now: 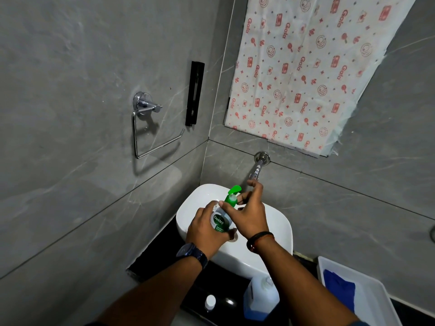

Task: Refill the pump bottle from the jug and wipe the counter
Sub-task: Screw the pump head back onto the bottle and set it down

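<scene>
While both hands worked above the white basin (277, 222), the pump bottle (221, 221) sat between them, tilted, its green pump head (233, 192) pointing up and away from the person. The left hand (207, 231), with a dark watch (191, 255) on its wrist, was wrapped around the bottle's clear lower body, the fingers curled over the labelled side and the thumb showing just below the label. The right hand (249, 212), with a dark band (260, 238) at the wrist, met the bottle higher up: its thumb and one or more fingers pinched the green collar under the pump head, while the other fingers were spread loosely beyond it, toward the wall-mounted chrome tap (256, 169). Whether the collar was tight or loose could not be told.

Nearer the person than either hand, under the right forearm, the jug (259, 300) of blue liquid stood on the black counter (160, 252), its neck uncapped as far as could be seen. A small white cap (210, 301) lay on the counter just to the left of the jug. To the right of the right forearm, a white tray (376, 300) held a blue cloth (339, 290).
</scene>
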